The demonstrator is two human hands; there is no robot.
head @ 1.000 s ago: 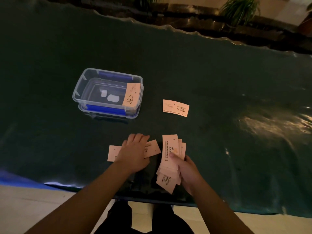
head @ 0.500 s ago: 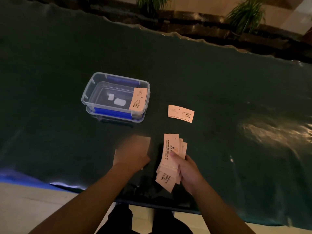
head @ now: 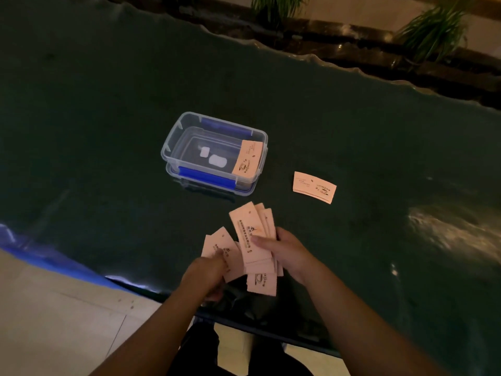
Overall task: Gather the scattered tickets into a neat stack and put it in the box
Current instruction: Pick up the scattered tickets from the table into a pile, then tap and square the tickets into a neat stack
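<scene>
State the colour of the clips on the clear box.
Blue clips on the box, clearest in the head view.

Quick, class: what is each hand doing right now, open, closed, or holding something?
Left hand: closed on a few pale pink paper tickets.
Right hand: closed on a fanned stack of pale pink paper tickets.
</scene>
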